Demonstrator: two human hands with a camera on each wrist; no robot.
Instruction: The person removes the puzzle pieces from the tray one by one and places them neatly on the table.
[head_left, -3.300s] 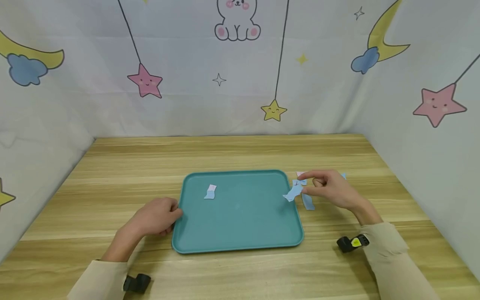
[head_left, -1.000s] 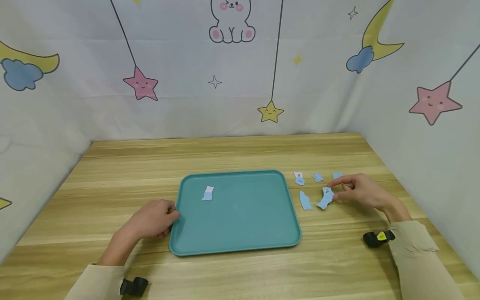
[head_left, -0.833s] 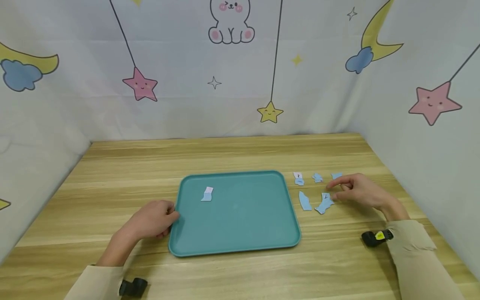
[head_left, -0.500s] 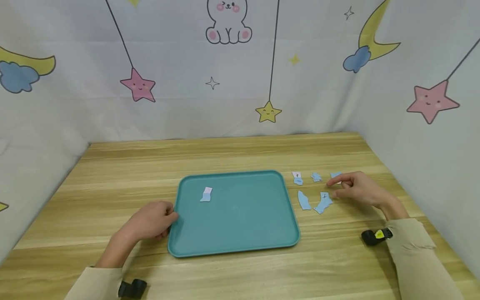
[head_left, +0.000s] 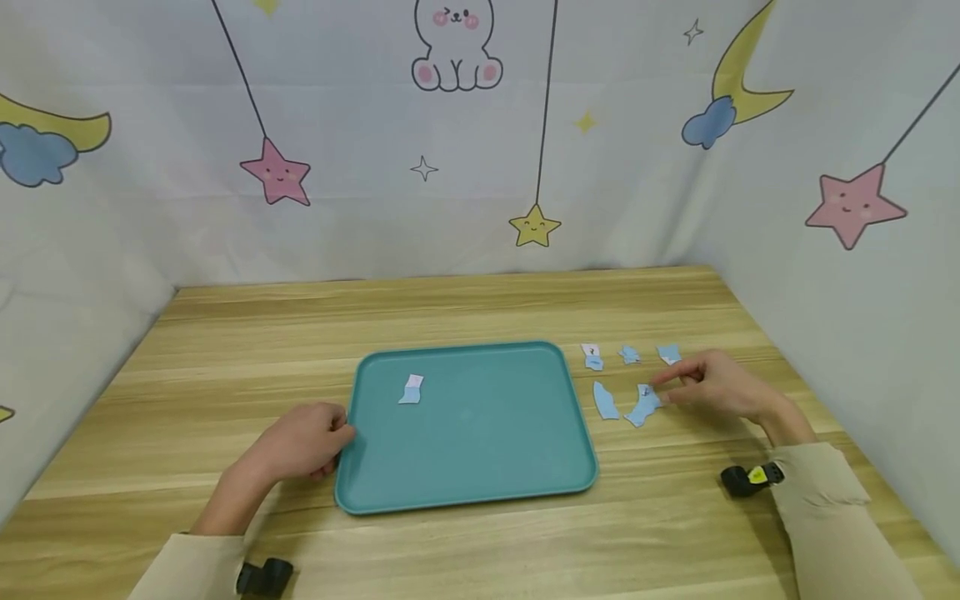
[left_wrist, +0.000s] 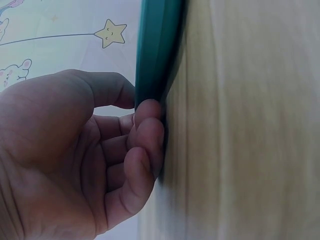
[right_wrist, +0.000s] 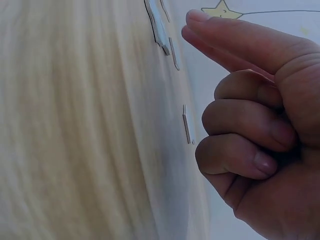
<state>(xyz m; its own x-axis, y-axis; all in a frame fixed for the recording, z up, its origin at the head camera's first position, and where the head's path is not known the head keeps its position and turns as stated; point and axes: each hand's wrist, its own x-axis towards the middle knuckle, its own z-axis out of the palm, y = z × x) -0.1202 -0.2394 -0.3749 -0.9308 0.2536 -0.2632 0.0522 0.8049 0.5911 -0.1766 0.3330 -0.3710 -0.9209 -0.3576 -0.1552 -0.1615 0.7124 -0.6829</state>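
Observation:
My left hand [head_left: 303,437] grips the left rim of a teal tray [head_left: 465,450]; the left wrist view shows its fingers curled against the tray's edge [left_wrist: 157,45]. My right hand [head_left: 712,387] hovers beside a light-blue irregular flat piece [head_left: 642,407] with a small dark mark. Its thumb and index finger are extended and apart, with nothing between them; the other fingers are curled. Near it on the table lie a curved blue piece [head_left: 606,401], a white-and-blue piece [head_left: 592,357], a small blue piece [head_left: 630,355] and another blue-and-white one [head_left: 669,354].
One pink-and-blue flat piece [head_left: 412,389] lies in the tray's upper left. The wooden table [head_left: 450,550] is bounded by a white curtain [head_left: 360,225] printed with stars and moons. In the right wrist view, thin pieces [right_wrist: 188,125] lie flat on the wood.
My right hand has carried the marked blue piece from over the tray's right edge to the table on the right and let go of it. The left hand keeps its place on the tray.

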